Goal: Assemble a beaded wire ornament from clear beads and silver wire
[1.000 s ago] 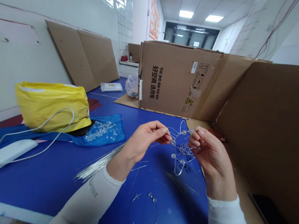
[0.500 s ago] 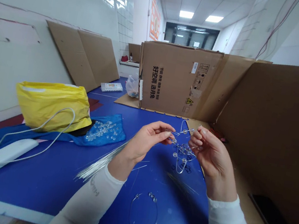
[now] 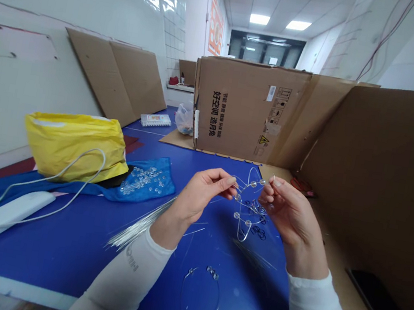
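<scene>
Between my hands, above the blue table, hangs a beaded wire piece (image 3: pixel 243 223) of thin bent wire with several clear round beads. My left hand (image 3: pixel 206 192) pinches its left side between thumb and fingers. Pinched in my right hand (image 3: pixel 287 211) is a wire end on the upper right, close to two clear beads. Behind and below the piece lies a pile of small dark rings (image 3: pixel 257 232), partly covered by it. Nearer me, a separate wire loop with clear beads (image 3: pixel 219 305) rests on the table.
A bundle of straight wires (image 3: pixel 139 226) lies beside my left forearm. Loose clear beads (image 3: pixel 143 179) sit on a blue cloth (image 3: pixel 168 170) near a yellow bag (image 3: pixel 75 146). A white power strip (image 3: pixel 2 216) is at left. Cardboard walls (image 3: pixel 245 114) stand behind and right.
My right hand has shifted slightly left, closer to my left hand. The hanging wire piece has swung a little left, and its upper beads sit closer together.
</scene>
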Demonstrator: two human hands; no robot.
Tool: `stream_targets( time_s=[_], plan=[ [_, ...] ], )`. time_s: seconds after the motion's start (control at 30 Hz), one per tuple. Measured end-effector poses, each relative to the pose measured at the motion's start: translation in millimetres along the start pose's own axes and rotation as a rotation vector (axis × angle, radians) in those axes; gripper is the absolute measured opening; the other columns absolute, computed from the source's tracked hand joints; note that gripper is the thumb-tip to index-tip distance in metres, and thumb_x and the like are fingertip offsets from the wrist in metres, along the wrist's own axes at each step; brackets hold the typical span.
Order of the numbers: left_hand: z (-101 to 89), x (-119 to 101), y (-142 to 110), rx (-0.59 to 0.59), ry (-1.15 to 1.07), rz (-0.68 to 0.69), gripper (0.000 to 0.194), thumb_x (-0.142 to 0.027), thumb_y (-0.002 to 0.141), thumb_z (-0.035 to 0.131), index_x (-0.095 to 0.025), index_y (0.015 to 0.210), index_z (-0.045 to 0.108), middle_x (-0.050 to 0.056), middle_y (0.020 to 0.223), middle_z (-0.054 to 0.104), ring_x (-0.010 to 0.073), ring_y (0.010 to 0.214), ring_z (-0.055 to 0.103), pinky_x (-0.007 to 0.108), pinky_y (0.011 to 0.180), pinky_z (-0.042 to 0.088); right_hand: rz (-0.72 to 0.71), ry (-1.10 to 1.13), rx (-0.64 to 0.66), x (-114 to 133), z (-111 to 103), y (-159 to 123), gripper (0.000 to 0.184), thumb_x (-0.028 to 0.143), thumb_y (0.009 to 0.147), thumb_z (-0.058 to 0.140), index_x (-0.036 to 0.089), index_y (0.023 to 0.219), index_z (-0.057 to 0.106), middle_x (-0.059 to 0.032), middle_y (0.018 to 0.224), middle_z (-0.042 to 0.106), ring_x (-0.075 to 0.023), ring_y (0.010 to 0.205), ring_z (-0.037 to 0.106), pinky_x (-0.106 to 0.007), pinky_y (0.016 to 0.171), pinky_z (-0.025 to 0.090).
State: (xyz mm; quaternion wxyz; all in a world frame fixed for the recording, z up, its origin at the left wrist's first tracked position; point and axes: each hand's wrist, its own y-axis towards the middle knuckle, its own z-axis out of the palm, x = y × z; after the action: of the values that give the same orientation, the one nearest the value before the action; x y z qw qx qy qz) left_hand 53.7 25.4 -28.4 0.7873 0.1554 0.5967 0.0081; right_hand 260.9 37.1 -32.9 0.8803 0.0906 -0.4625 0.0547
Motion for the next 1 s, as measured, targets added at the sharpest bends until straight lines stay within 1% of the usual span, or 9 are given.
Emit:
stream_targets(
  time_s=[0.17,0.27,0.33,0.4,0.53,0.67,0.77,0.83,1.0],
  plan=[
    [0.9,-0.4,-0.3,-0.006,-0.006,-0.006,0.025,-0.038,0.082,0.083,-0.017,0.073,0.072,0.002,0.073,0.071,0.0135,0.068,0.066,0.029,0.072,0.054,0.023,0.036,-0.011,0.4,0.8,0.4,0.025,0.027,0.071,0.092,0.017,0.074,0.069,0.0028,0.067,0.057,-0.0068,0.058,0.049,-0.017,0.054,0.043],
    [1.4,0.1,-0.6,0.003,-0.013,-0.005,0.030,-0.043,0.081,0.084,-0.016,0.074,0.072,0.002,0.072,0.071,0.0134,0.068,0.066,0.029,0.071,0.054,0.031,0.054,-0.016,0.7,0.7,0.8,0.025,0.027,0.069,0.093,0.017,0.075,0.070,0.0031,0.067,0.056,-0.0064,0.057,0.048,-0.017,0.052,0.043],
    [1.6,0.7,-1.2,0.022,-0.019,-0.001,0.034,-0.048,0.082,0.082,-0.016,0.077,0.075,0.003,0.075,0.072,0.0143,0.071,0.067,0.029,0.073,0.055,0.019,0.078,-0.017,1.0,-0.5,1.4,0.027,0.026,0.067,0.094,0.016,0.076,0.071,0.0034,0.067,0.055,-0.0059,0.057,0.047,-0.016,0.052,0.044],
    [1.6,1.4,-2.0,0.045,-0.021,-0.002,0.035,-0.050,0.085,0.080,-0.015,0.086,0.077,0.005,0.082,0.075,0.0159,0.076,0.069,0.031,0.077,0.055,-0.006,0.111,-0.015,1.4,-2.5,2.2,0.028,0.026,0.065,0.095,0.016,0.077,0.071,0.0040,0.067,0.054,-0.0052,0.057,0.046,-0.015,0.052,0.045],
    [1.8,3.6,-2.5,0.086,-0.008,-0.025,0.033,-0.040,0.087,0.080,-0.016,0.109,0.075,0.008,0.098,0.079,0.0185,0.088,0.073,0.033,0.085,0.054,-0.023,0.169,-0.008,3.2,-6.4,3.4,0.025,0.022,0.069,0.093,0.017,0.075,0.069,0.0048,0.068,0.051,-0.0047,0.057,0.045,-0.013,0.048,0.042],
    [4.8,8.6,-2.5,0.119,-0.009,-0.080,0.035,-0.030,0.088,0.079,-0.015,0.118,0.069,0.011,0.108,0.078,0.0206,0.096,0.073,0.034,0.087,0.055,-0.036,0.198,-0.009,4.5,-7.4,3.9,0.026,0.020,0.069,0.092,0.017,0.076,0.067,0.0055,0.067,0.049,-0.0046,0.057,0.045,-0.013,0.045,0.039],
    [8.6,13.2,-3.5,0.159,0.001,-0.127,0.036,-0.022,0.086,0.080,-0.015,0.119,0.069,0.012,0.110,0.077,0.0198,0.096,0.073,0.033,0.086,0.055,-0.036,0.203,-0.002,4.5,-7.2,3.9,0.027,0.020,0.069,0.093,0.016,0.076,0.067,0.0057,0.067,0.049,-0.0044,0.057,0.045,-0.013,0.046,0.039],
    [10.6,15.6,-4.0,0.184,0.003,-0.143,0.032,-0.019,0.085,0.079,-0.015,0.116,0.071,0.010,0.105,0.077,0.0181,0.091,0.073,0.032,0.084,0.055,-0.047,0.191,-0.001,4.4,-7.2,3.6,0.027,0.021,0.069,0.092,0.017,0.077,0.067,0.0054,0.068,0.049,-0.0046,0.057,0.045,-0.013,0.046,0.039],
    [10.7,16.6,-2.9,0.170,-0.020,-0.133,0.007,-0.018,0.087,0.074,-0.013,0.092,0.075,0.006,0.089,0.076,0.0151,0.081,0.072,0.031,0.082,0.056,-0.045,0.123,-0.018,4.1,-6.4,3.2,0.022,0.026,0.073,0.089,0.020,0.078,0.068,0.0039,0.070,0.053,-0.0077,0.060,0.048,-0.016,0.046,0.038]
  ],
)
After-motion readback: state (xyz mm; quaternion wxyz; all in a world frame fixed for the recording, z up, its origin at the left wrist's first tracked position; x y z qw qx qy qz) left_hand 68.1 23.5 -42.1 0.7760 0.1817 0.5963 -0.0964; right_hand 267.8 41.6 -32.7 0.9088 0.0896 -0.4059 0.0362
